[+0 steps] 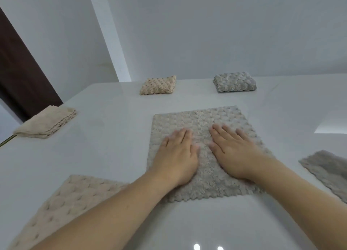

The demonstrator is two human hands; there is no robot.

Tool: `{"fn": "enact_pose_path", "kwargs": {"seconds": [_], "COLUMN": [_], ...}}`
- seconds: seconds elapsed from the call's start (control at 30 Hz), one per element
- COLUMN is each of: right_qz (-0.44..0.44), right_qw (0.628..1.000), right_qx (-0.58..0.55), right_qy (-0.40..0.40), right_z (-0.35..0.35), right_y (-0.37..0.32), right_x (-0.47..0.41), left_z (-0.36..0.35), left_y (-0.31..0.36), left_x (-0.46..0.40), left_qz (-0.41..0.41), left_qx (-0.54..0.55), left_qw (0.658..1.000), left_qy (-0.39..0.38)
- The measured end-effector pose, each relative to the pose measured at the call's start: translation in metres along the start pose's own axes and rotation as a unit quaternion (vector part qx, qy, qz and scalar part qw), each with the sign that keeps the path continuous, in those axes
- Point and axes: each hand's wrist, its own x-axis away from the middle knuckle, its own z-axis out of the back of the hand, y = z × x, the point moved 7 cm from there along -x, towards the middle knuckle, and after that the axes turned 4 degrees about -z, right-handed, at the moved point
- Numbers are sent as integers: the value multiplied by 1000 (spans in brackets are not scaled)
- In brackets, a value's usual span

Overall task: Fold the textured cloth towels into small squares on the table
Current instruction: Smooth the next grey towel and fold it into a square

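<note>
A grey-beige textured towel (199, 118) lies spread flat in the middle of the white table (105, 137). My left hand (178, 154) and my right hand (232, 152) both press flat on it, fingers straight, side by side near its centre. A beige folded square (158, 85) and a grey folded square (234, 82) sit at the table's far edge. A stack of beige folded towels (47, 122) rests at the left edge.
An unfolded beige towel (62, 204) lies at the near left, partly under my left forearm. A grey unfolded towel (326, 171) lies at the right edge. A white wall stands behind the table, a dark door at the left.
</note>
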Motion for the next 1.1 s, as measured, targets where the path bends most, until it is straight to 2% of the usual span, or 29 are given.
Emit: {"fn": "enact_pose_path", "kwargs": {"seconds": [0.07,0.2,0.3,0.4,0.6,0.8,1.0,1.1], "right_qz": [-31,-134,-64,-12,-96,-19,6,1], "right_qw": [1000,990,997,999,995,998,999,1000], "right_qx": [3,34,5,-5,37,12,-15,5], "right_qy": [-1,-26,33,31,7,57,43,17], "right_z": [-8,9,15,-7,-2,40,39,8], "right_y": [23,62,22,-1,50,19,-2,-1], "right_x": [8,20,37,60,65,19,-64,-87], "left_z": [-7,12,16,-5,20,60,52,17], "left_y": [-16,-52,-16,11,-25,-9,-9,-9], "left_x": [14,31,47,68,69,18,-55,-74], "left_qz": [23,121,58,4,102,1,-12,-16], "left_qx": [-44,-98,-65,-66,-182,-93,25,-1], "left_qw": [998,987,996,998,978,996,999,1000], "left_qy": [-24,-35,3,-24,-29,14,39,23]}}
